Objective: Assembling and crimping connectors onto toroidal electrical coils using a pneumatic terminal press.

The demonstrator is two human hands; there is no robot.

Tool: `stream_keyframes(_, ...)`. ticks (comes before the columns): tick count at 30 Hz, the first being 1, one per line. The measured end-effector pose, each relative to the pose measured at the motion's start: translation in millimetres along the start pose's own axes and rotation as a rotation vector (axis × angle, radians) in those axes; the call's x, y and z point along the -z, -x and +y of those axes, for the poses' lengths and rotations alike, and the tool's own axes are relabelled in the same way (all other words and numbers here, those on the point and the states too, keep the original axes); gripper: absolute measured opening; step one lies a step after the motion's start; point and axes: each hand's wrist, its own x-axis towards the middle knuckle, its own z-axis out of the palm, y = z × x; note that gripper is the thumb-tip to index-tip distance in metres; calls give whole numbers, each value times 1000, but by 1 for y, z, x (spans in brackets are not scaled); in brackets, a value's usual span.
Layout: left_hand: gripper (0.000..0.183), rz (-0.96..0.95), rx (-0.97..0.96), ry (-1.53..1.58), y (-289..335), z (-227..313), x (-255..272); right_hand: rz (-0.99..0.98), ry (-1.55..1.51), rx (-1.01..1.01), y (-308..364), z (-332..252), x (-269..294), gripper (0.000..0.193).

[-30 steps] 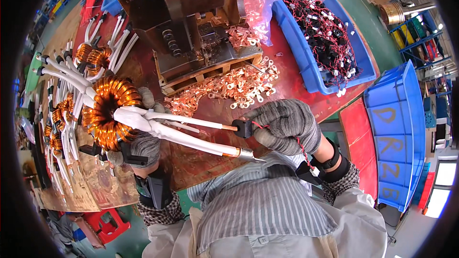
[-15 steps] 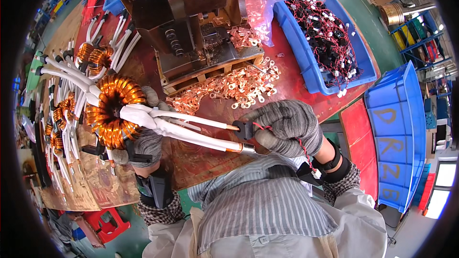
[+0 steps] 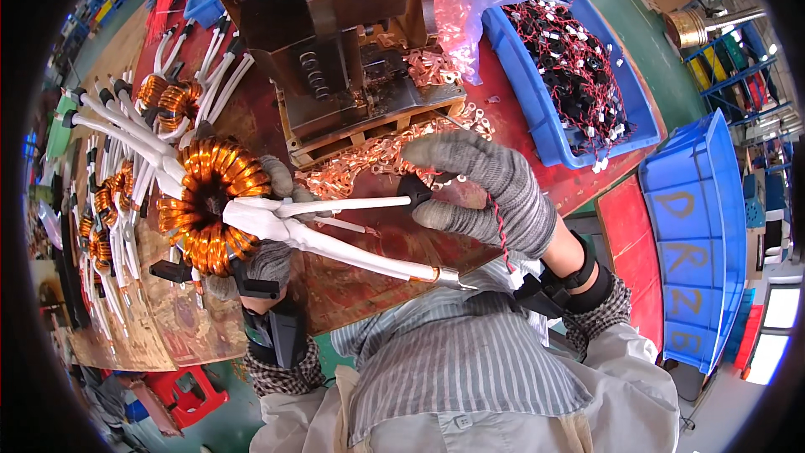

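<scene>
Item: striped apron [image 3: 461, 361], nearest, below the hands.

Item: lower lead [image 3: 352, 252], white-sleeved, thick, ending in bare copper and a silver metal tip [image 3: 449, 277] with a thin point. Probably springy and stiff; the tip looks sharp, best left ungripped.

Item: right hand [image 3: 495, 193], grey knit glove. Forefinger and thumb stand well parted, with the black ring [image 3: 413, 188] between them; whether they pinch it cannot be told. The ring sits at the end of the upper lead [image 3: 344, 205]; red twisted wire [image 3: 501, 226] hangs along the glove. Ring likely light and hard, to be taken by its outer edge; wire thin, flexible and easily snagged.

Item: copper-wound coil [image 3: 186, 216], held above the left part of the red table [image 3: 394, 239]. Left hand [image 3: 270, 262], likewise gloved, has its fingers closed around the coil's right side, partly hidden behind it. Judged heavy and rigid, smooth enough to slip; best held by the ring body, with the leads unburdened and the windings guarded from scraping.

Item: loose copper lugs [image 3: 369, 172], heaped beyond the hands.

Item: further coils [image 3: 179, 101], white-leaded, at the left.

Item: dark metal press [image 3: 348, 8], behind the lugs.

Item: blue tray [image 3: 521, 88], right of the press, filled with black parts on red wires [image 3: 579, 75].

Item: blue shelving [image 3: 738, 75], farthest, at the right.
</scene>
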Motion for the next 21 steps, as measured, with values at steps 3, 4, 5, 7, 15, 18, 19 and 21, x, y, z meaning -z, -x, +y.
stream_keyframes(3, 57, -5, 5, 4, -4, 0, 3, -139, -289, -237, 7, -2, -1, 39)
stream_keyframes(4, 56, -6, 3, 6, -5, 1, 3, -138, -287, -238, 8, -2, 0, 39)
stream_keyframes(5, 55, -5, 1, 4, -5, 2, 4, -107, -353, -254, 8, -2, 1, 36)
stream_keyframes(7, 54, 1, -11, 7, -3, 3, 5, -77, -420, -271, 8, -2, 1, 34)
stream_keyframes(15, 50, -54, 199, 132, 3, -2, 2, -43, 36, 53, -33, -15, -5, 22)
stream_keyframes(18, 49, -37, 254, 119, 3, 0, -10, -104, 147, 259, -59, -28, 1, 22)
stream_keyframes(19, 48, -35, 267, 106, 0, -1, -13, -237, 14, 192, -63, -27, 10, 21)
stream_keyframes(21, 48, -24, 287, 72, -4, 0, -19, -273, -380, 239, -72, -18, 9, 19)
